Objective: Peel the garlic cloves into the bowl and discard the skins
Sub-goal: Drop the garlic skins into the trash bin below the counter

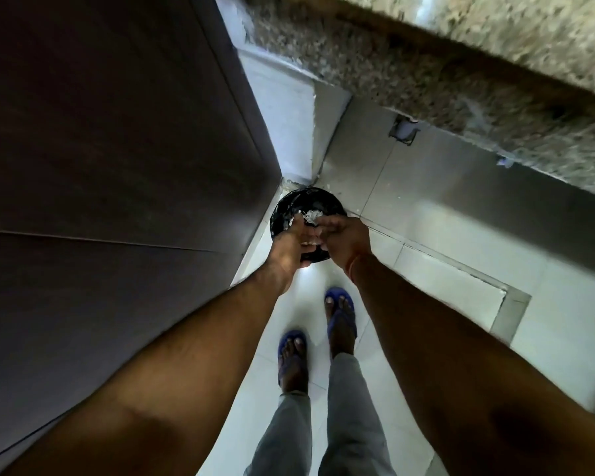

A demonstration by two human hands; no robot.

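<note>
The person is standing on a pale tiled floor (402, 269), both arms reaching down and forward over a black bin (291, 209) that is sitting in the corner where a dark cabinet (117, 149) is meeting a white wall (279, 118). The two hands are coming together right above the bin's mouth. The left hand (291, 243) is lying with its back up, fingers stretched toward the right hand and touching it; a few pale flecks are showing between them, but whether the fingers are curling round anything I cannot tell. The right hand (344, 240) is bending its fingers in toward the left, and its grip is likewise too blurred and hidden to read. A small heap of white garlic skins (311, 215) is showing just past the fingertips, over the bin's dark inside; whether it is resting in the bin or hanging from the fingers I cannot tell. No bowl or cloves are showing here. Above and to the right, a speckled stone counter (426, 63) is running across, blurred. Below the arms, two feet in blue sandals (340, 317) and grey trousers (351, 407) are standing on the tiles.
</note>
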